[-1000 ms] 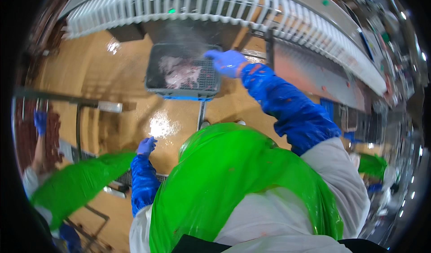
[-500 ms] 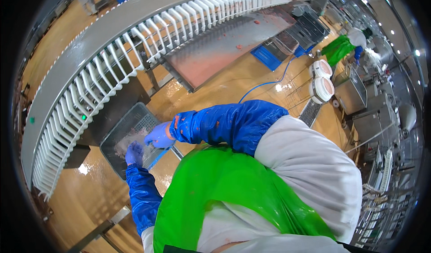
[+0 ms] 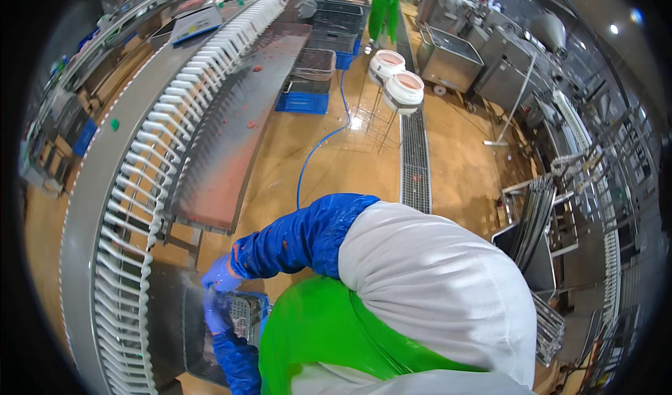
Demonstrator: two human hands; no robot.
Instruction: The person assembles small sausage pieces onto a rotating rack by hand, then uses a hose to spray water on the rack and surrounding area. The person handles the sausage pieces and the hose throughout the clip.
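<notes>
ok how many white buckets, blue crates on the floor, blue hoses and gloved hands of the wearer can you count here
white buckets: 2, the nearer and the farther
blue crates: 1, the blue crate under the grey trays
blue hoses: 1, the blue hose on the floor
gloved hands: 2, left hand and right hand, both at the grey mesh tray
total: 6

Not much in the way of packaging from where I'm standing. Two round white tubs (image 3: 396, 78) with pinkish contents sit side by side on a stand out on the floor, up past the blue hose. Can't make out any labels, signs or screens anywhere; the stuff along the far walls is too small and blurry to tell.
</notes>
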